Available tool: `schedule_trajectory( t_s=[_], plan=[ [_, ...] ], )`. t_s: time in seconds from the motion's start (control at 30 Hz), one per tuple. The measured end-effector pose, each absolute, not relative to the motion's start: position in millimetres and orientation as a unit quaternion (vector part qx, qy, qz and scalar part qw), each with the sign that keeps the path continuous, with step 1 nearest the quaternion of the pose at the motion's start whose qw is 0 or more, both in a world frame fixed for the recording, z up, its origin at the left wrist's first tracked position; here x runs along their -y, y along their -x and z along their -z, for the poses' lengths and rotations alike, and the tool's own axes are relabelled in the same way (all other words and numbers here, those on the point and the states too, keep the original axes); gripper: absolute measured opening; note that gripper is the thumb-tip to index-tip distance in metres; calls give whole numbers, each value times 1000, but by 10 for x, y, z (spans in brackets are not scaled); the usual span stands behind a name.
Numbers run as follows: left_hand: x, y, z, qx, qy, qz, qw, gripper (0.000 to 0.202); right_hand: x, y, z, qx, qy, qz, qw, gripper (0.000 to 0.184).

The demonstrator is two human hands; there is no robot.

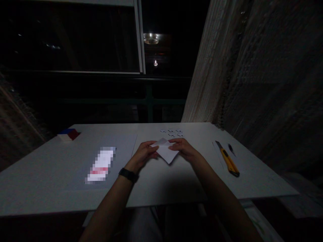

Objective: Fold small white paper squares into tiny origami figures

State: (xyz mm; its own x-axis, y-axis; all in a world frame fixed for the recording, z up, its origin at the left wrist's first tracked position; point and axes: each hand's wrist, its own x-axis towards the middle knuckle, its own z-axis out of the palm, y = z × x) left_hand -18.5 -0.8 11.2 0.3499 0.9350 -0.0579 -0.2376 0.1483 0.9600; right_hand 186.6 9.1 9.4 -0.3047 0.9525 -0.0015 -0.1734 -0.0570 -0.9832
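A: What is being handled?
B: A folded sheet of white paper (pixel 168 155), held over the middle of the white table (pixel 47 181). One corner is pointed toward the near edge, and a crease is seen across its upper part.

A: How is it gripped?
B: Its left side is pinched by the left hand (pixel 145 153), with the thumb laid on top and the fingers curled beneath. Its right side is pinched the same way by the right hand (pixel 186 148). Both hands are nearly closed, with only the paper's thickness between thumb and fingers. A black wristband (pixel 128 174) is worn on the left wrist.

A: And around the hands?
B: Just beyond the paper, small marked paper pieces (pixel 171 131) are laid out in two short rows. To the right, a yellow utility knife (pixel 228 160) is set down at a slant, with a slender dark object (pixel 231 149) beside it. To the left, a large pale sheet (pixel 126 146) is spread, and on it is placed a bright pixelated rectangle (pixel 102 164), possibly a phone.

A: Farther out?
B: A blue, red and white block (pixel 68 134) is placed near the far left corner. Behind the table, a dark window is flanked by curtains (pixel 202 67).
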Motion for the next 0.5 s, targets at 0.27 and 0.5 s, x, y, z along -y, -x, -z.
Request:
schedule_trajectory(
  t_s=[0.27,0.5],
  plan=[
    [-40,188,-97,-348,-425,-479,684,18,-83,-1861,-82,549,366,-602,449,22],
    [-17,103,-71,-412,-492,-514,569,36,-48,-1809,-50,593,344,-606,404,22]
  ],
)
